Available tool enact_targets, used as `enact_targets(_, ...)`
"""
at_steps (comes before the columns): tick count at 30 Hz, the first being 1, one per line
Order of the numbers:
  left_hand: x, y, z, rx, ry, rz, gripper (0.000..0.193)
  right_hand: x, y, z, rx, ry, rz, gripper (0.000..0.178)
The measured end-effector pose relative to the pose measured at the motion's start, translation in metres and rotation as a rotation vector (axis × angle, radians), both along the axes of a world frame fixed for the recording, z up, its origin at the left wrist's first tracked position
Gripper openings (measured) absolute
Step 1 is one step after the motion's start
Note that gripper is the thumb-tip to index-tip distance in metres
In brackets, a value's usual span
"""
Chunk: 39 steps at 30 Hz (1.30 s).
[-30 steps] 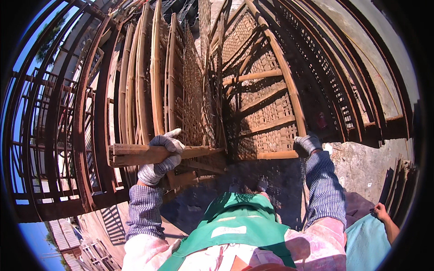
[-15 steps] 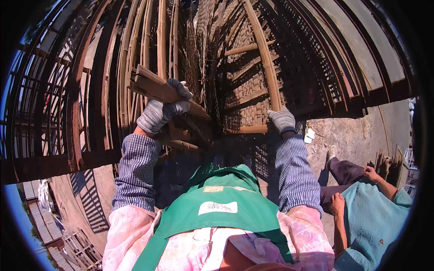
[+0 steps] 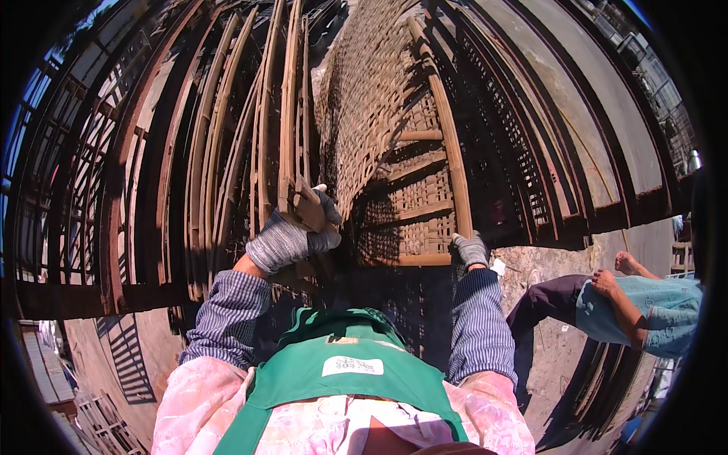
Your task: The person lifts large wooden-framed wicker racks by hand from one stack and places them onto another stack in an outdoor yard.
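My left hand (image 3: 287, 241), in a grey knit glove, is closed around the near end of a wooden-framed panel (image 3: 306, 209) that stands on edge. My right hand (image 3: 472, 249), gloved the same way, grips the lower end of a bamboo pole (image 3: 449, 133). That pole edges a woven bamboo panel (image 3: 425, 227) with crosspieces, which leans open to the left of it. Between the hands a second woven mat surface (image 3: 368, 98) rises, lit by sun. The fingertips of both hands are partly hidden behind the wood.
Several wooden panels (image 3: 208, 144) stand upright in a rusty metal rack (image 3: 114, 152) at left. Metal bars (image 3: 644, 152) of the rack curve along the right. A person in a teal top (image 3: 644, 311) is close at right, beside stacked slats (image 3: 607, 383). A pallet (image 3: 106, 421) lies lower left.
The wooden end in my left hand has swung from slanting sideways to pointing away from me. More woven mat shows between my hands. The person at right now appears farther up the view.
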<state>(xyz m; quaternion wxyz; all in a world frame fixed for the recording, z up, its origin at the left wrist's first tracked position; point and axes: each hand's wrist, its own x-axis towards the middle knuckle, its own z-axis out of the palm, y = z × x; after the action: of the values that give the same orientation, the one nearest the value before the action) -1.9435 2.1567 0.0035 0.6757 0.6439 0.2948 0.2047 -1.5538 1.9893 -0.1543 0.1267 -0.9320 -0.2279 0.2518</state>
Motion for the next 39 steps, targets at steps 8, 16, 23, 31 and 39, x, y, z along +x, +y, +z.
enact_targets(8, 0.016, -0.002, 0.024, -0.043, -0.028, 0.010, 0.053, 0.068, -0.053, -0.132, 0.011, 0.201, -0.138, 0.075)
enact_targets(16, 0.010, -0.010, 0.018, 0.004, 0.042, 0.003, 0.083, -0.080, -0.007, 0.054, -0.005, 0.029, 0.200, 0.082)
enact_targets(23, 0.028, -0.016, 0.023, 0.042, 0.014, 0.091, 0.054, -0.144, 0.010, 0.091, -0.014, 0.069, 0.309, 0.069)
enact_targets(31, 0.039, -0.010, 0.023, 0.272, 0.150, -0.068, 0.074, -0.125, -0.001, 0.077, 0.076, 0.066, 0.239, 0.059)
enact_targets(39, 0.050, -0.028, 0.028, 0.053, 0.006, 0.084, 0.059, -0.050, -0.032, -0.023, 0.259, 0.443, -0.082, 0.088)
